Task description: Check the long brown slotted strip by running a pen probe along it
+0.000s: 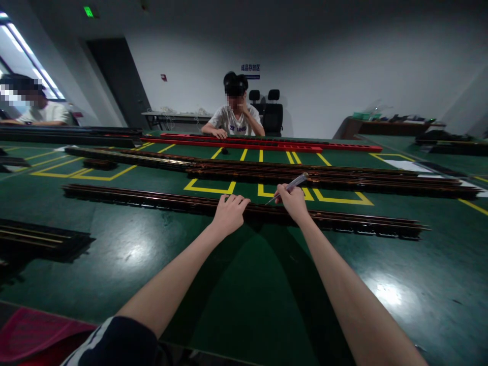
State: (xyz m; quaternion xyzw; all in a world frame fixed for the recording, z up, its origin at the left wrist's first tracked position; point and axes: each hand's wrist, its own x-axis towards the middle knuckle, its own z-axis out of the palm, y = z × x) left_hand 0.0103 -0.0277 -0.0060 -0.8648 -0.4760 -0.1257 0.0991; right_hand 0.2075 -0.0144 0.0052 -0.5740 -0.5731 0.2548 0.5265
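A long dark metal rail [358, 222] with thin brownish strips along it lies crosswise on the green table in front of me. My left hand [230, 214] lies over the rail near its middle, fingers bent around the far edge. Just to the right, my right hand [293, 201] is closed around a screwdriver [298, 181] with a translucent handle. Its thin shaft slants down to the left, and the tip meets the rail between my hands. What the tip touches is too small to make out.
More dark rails [328, 177] lie behind mine, with another bundle [38, 239] at the left. Red rails [282, 146] lie farther back, before a seated person [237, 119]. Another person [46, 109] sits at far left. Yellow tape [343, 202] marks the green table [133, 284].
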